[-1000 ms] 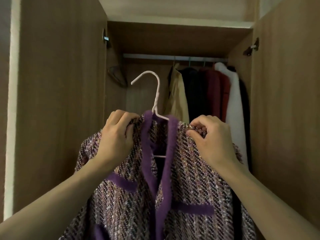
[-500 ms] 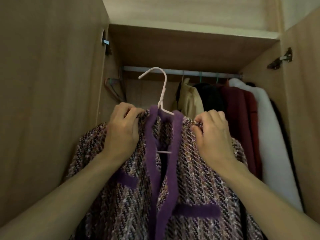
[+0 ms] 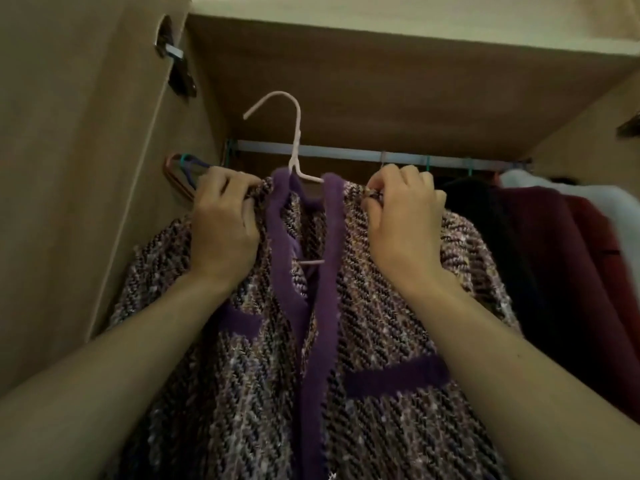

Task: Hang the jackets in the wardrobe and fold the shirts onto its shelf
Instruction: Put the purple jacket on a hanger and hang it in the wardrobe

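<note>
Left hand (image 3: 225, 233) and right hand (image 3: 403, 220) each clench a jacket (image 3: 381, 341) shoulder, jacket at centre. Hanger (image 3: 296, 133) hook at 12 o'clock, above rail (image 3: 346, 155), not seated. Risk: hook misses rail; jacket slides off hanger.

We are at a home wardrobe (image 3: 86, 168): wood-grain panels, a hanging rail (image 3: 346, 154), coats (image 3: 554, 230) at the right of the frame.
</note>
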Tool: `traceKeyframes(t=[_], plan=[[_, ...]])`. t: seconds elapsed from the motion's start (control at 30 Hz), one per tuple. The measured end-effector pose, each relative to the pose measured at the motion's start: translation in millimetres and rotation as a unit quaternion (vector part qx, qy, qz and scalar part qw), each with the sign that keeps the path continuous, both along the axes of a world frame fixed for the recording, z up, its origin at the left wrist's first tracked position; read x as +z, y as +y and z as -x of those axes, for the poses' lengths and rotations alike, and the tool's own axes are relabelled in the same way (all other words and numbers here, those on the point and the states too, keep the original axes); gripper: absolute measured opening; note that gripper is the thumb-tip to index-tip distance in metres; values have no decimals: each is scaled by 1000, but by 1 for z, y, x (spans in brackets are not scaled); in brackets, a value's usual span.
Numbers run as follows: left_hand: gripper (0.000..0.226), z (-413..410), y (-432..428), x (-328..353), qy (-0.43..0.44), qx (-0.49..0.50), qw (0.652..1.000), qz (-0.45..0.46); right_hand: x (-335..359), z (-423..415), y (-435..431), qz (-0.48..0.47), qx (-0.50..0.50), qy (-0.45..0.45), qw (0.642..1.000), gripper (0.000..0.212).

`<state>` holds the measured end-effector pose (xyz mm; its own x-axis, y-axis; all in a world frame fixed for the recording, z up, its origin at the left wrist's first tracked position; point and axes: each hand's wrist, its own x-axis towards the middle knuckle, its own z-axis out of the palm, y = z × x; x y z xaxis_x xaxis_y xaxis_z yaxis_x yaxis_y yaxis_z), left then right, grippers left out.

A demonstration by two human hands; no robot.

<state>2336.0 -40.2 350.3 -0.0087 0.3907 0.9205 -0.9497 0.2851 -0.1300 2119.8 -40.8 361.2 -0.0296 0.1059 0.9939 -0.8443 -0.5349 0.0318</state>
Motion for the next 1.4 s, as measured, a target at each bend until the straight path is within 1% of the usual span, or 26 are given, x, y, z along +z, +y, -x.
traceKeyframes(t=[0.17,0.3,0.5,0.67,0.8,0.9,1.03,1.2,1.3,1.4], plan=[[21,-10,-44,35,-13,20,1000,1,23,-9,-49,-11,22,-22,999,12],[22,-14,-85,52,-22,18,1000,-13,32,-12,-83,-8,22,-15,1000,11],[21,3,-150,78,-44,3,999,-16,46,5,-122,3,-39,-13,999,13],[18,24,-194,105,-72,-39,996,-17,68,21,-142,3,-101,-12,995,19],[18,34,-226,133,-56,-91,994,-17,92,23,-158,41,-156,-3,987,20],[18,37,-252,157,-57,-104,992,-31,114,20,-171,45,-191,2,981,22],[18,38,-283,183,-43,-122,990,-52,144,14,-189,30,-234,9,972,19],[24,44,-312,196,-41,-151,986,-61,158,12,-203,7,-252,8,968,25],[23,47,-327,201,-47,-170,982,-72,158,12,-210,-8,-253,13,967,27],[25,55,-336,199,-57,-194,976,-84,155,14,-214,-10,-256,19,966,35]])
